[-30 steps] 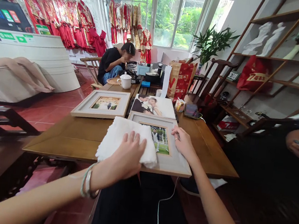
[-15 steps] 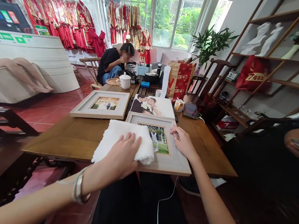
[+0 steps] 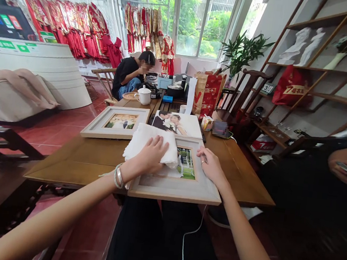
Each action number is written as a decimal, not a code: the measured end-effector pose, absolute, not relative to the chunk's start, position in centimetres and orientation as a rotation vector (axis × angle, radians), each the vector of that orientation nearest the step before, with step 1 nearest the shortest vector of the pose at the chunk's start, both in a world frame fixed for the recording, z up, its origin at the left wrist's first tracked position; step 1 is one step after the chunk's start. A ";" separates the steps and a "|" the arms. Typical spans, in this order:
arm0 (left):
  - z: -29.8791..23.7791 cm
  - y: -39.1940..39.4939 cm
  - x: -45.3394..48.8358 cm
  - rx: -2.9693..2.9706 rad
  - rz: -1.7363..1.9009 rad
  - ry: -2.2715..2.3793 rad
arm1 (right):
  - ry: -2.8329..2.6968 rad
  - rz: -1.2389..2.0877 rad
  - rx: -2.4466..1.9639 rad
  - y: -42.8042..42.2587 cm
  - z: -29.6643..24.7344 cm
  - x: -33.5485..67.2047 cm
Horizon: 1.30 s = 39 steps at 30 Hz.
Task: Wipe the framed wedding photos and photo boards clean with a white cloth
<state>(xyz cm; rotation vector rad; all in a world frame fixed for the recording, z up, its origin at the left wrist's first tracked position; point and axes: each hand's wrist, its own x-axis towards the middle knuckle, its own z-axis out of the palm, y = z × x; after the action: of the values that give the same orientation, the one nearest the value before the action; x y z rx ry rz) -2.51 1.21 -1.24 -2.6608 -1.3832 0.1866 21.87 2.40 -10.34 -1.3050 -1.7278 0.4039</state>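
The fingers (image 3: 157, 142) of the left hand (image 3: 149, 157) lie extended over a folded white cloth (image 3: 140, 140), close together with only slight gaps, palm down. The fingers of the right hand (image 3: 211, 166) are bent against the right border of a rectangular picture frame of pale wood (image 3: 206, 193); whether they pinch it from beneath, I cannot tell.

The frame lies flat, face up, on a brown wooden table (image 3: 93, 164), at the table's near edge, directly before the person. Its narrow outer rim is light and plain. Within it runs a broad, greyish-white border, then a thin, tan inner edging around a small photograph (image 3: 189, 172). Bright green grass shows at the bottom of the photograph, with pale upright forms above it. The cloth hides the frame's upper left part and much of the photograph's left side. The cloth itself is soft and thick, folded into a loose pad with an uneven left edge.

Beyond the frame, a large unframed print (image 3: 189, 127) shows two people, one in a dark suit and one in white. To its left lies a second pale frame with a whitish border (image 3: 93, 127), holding a smaller picture.
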 end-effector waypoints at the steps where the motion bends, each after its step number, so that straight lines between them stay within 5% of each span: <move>1: -1.2 0.2 -2.4 -2.677 0.210 -1.383 | -1.723 0.406 -1.302 2.4 -10.3 21.8; 12: -1.8 -8.8 -0.9 -2.916 0.084 -1.400 | -1.752 0.410 -1.294 2.7 -10.4 22.0; 28: -3.0 0.9 2.0 -2.502 0.137 -1.404 | -1.798 0.392 -1.298 2.3 -10.1 22.1; 39: -0.5 -5.8 2.6 -2.760 0.321 -1.374 | -1.760 0.395 -1.283 2.5 -10.4 22.0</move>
<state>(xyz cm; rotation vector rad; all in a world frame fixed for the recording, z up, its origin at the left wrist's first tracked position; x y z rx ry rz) 2.62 -5.81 -0.51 -2.7597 -1.3739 0.3214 22.04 2.55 -10.45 -1.2835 -1.7602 0.3954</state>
